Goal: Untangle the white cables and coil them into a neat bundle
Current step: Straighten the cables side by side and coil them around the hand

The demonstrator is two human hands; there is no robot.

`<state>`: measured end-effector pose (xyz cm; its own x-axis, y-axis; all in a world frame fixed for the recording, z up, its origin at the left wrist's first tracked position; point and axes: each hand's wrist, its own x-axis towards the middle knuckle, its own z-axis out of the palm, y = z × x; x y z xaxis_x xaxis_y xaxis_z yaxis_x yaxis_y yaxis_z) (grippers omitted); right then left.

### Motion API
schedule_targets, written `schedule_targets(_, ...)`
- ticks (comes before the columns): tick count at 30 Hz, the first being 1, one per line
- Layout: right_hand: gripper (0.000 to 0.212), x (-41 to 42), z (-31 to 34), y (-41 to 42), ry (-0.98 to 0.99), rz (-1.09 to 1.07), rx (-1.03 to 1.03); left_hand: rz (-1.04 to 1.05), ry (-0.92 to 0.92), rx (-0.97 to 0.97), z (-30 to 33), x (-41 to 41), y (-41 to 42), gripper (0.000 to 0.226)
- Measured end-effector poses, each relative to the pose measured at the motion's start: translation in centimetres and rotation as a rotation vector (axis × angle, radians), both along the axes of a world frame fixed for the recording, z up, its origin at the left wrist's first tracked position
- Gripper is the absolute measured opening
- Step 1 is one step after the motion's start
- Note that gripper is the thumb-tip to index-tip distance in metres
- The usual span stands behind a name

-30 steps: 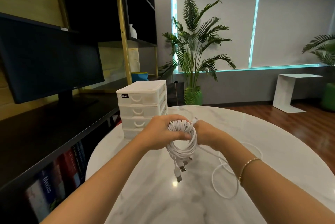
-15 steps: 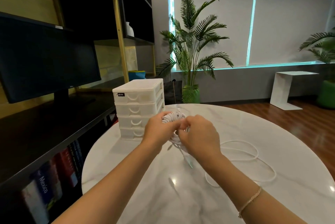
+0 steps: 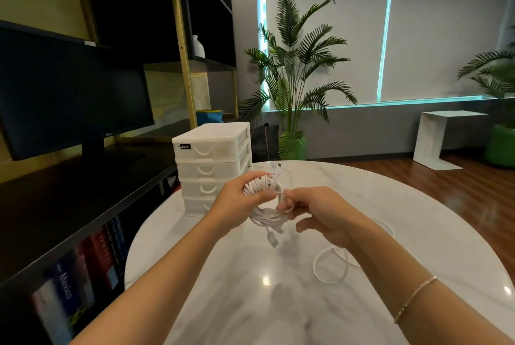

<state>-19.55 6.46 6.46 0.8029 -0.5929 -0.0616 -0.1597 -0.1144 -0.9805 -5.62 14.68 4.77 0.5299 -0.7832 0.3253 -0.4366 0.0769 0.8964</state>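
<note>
Left hand [image 3: 237,202] grip around cable coil [image 3: 264,199]; right hand [image 3: 320,213] pinching a strand.

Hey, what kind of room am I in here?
Probably an office lounge or home study: a dark computer monitor on a black desk, a white plastic drawer organiser on a round white marble table, and potted palms by blinded windows.

Dim room, window-lit; glare on table [image 3: 390,205].

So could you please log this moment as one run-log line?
left hand: grips cable coil | right hand: pinches strand at coil | loose cable loop: on marble table | coiling unfinished
</note>
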Motion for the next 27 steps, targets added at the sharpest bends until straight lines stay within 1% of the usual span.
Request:
schedule_targets(2,0.033,-0.3,0.4,-0.5,0.010,0.001,-0.085,0.027,-0.079,0.065,-0.3,0.7,0.1,0.029)
schedule_targets(5,0.032,-0.8,1.0,-1.4,0.032,-0.041,-0.255,0.035,-0.166,0.152,-0.6,1.1,0.3,0.032)
schedule_targets(8,0.028,-1.1,1.6,-2.1,0.143,-0.091,-0.545,-0.024,-0.257,0.286,-0.3,1.2,0.4,0.036)
schedule_targets(9,0.025,-1.1,1.8,-2.4,0.130,-0.134,-0.620,-0.053,-0.317,0.333,0.0,1.0,0.4,0.036)
schedule_targets(11,0.018,-1.1,2.2,-3.0,0.032,-0.222,-0.669,-0.090,-0.423,0.380,0.5,0.5,0.4,0.037)
schedule_targets(13,0.016,-0.9,2.5,-3.3,-0.030,-0.244,-0.657,-0.101,-0.507,0.383,0.9,0.0,0.5,0.039)
schedule_targets(16,0.016,0.1,2.5,-3.5,-0.029,-0.202,-0.581,-0.123,-0.579,0.317,1.4,-0.5,0.7,0.037)
schedule_targets(20,0.016,1.1,1.7,-3.8,0.019,-0.103,-0.384,-0.111,-0.528,0.196,1.4,-1.1,0.9,0.038)
schedule_targets(22,0.016,1.4,0.9,-4.1,0.042,-0.058,-0.248,-0.097,-0.478,0.145,1.4,-1.4,0.9,0.048)
schedule_targets(24,0.017,2.0,0.3,-3.9,0.060,-0.003,-0.141,-0.093,-0.450,0.115,1.4,-1.5,1.0,0.064)
schedule_targets(25,0.016,2.3,-0.1,-3.8,0.054,0.022,-0.085,-0.088,-0.456,0.103,1.4,-1.6,1.0,0.066)
schedule_targets(27,0.016,2.7,-0.8,-3.6,0.016,0.042,0.041,-0.070,-0.481,0.080,1.4,-1.6,0.9,0.052)
